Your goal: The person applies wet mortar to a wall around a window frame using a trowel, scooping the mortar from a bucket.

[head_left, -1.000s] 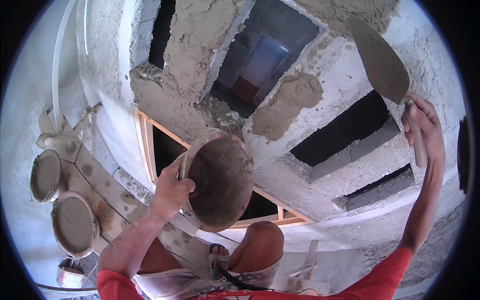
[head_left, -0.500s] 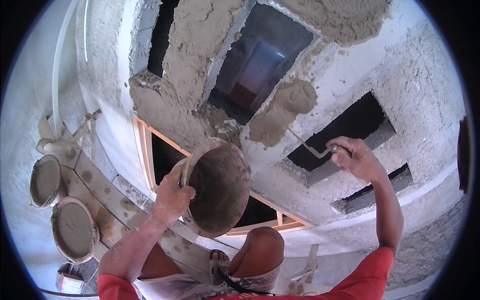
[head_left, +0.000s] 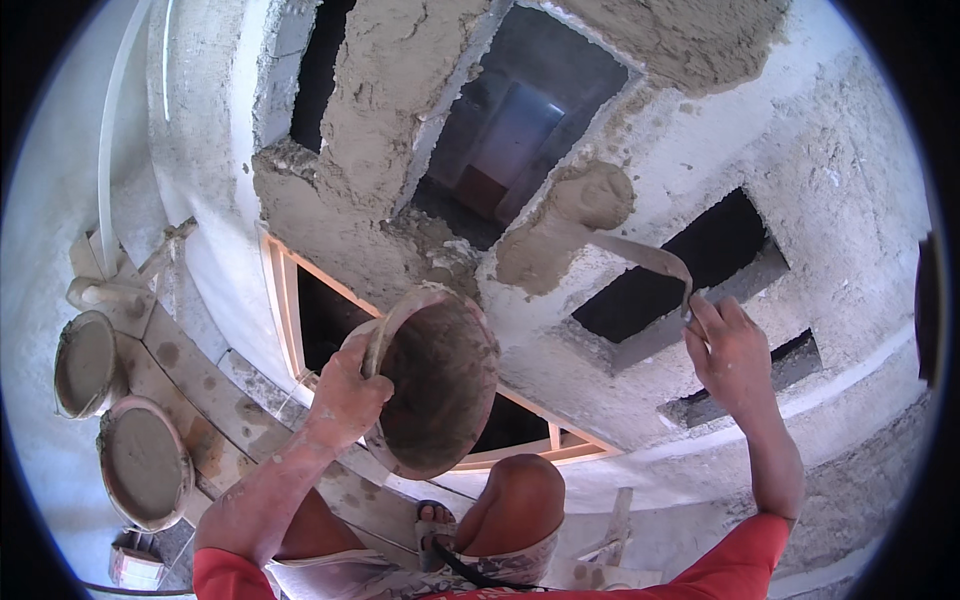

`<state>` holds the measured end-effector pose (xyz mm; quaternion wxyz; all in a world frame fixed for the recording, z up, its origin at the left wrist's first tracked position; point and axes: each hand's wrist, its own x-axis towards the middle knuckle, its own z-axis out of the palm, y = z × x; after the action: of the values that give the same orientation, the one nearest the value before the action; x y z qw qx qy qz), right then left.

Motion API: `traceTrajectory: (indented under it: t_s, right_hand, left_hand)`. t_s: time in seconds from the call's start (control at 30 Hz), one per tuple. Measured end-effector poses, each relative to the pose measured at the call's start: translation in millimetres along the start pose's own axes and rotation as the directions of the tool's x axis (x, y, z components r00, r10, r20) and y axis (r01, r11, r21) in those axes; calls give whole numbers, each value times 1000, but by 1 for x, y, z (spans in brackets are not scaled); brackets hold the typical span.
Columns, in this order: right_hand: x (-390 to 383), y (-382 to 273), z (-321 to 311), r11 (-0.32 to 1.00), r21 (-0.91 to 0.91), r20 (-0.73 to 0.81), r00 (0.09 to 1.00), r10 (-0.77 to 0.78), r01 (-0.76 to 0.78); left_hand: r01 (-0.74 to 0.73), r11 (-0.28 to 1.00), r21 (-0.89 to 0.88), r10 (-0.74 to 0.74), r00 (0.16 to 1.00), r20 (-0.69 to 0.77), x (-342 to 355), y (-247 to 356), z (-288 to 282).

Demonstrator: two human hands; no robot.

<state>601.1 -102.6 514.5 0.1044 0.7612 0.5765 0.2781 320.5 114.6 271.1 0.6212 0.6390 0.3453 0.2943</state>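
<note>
My left hand (head_left: 348,398) grips the rim of a round, mortar-smeared basin (head_left: 440,385), which is tipped so its hollow shows; dark residue coats its inside. My right hand (head_left: 733,355) is closed round the handle of a trowel (head_left: 645,255), whose handle is mostly hidden by the fingers. The trowel's blade reaches left to a patch of wet mortar (head_left: 550,240) on the pale wall, its tip at the mortar's edge. That patch lies beside a large square opening (head_left: 520,115), with a rounded lump at its upper end.
Two tubs of grey mortar, a nearer one (head_left: 146,465) and a farther one (head_left: 86,362), stand on planks (head_left: 215,430) at left. Dark slots (head_left: 700,260) cut the wall at right. A wooden frame (head_left: 285,300) surrounds an opening behind the basin. My knee (head_left: 520,495) is below.
My right hand has moved slightly right and down and turned, so the trowel's blade now shows its broad face instead of its thin edge. The basin stays nearly where it was.
</note>
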Motion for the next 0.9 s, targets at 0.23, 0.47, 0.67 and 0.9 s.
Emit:
traceTrajectory:
  t_s: [0.23,0.47,0.67,0.9]
  right_hand:
    - [26,8,-29,996,-82,-40,999,-22,18]
    - [47,20,-41,985,139,-42,994,-100,105]
    - [64,9,-62,961,262,93,994,61,-84]
    - [74,30,-67,896,369,242,956,164,-247]
  left_hand:
    - [-18,997,-78,21,999,41,5,-11,7]
    - [-11,997,-79,16,998,63,5,-11,9]
    - [16,997,70,-21,997,68,1,-4,7]
    - [-39,999,-4,39,995,95,-5,-2,6]
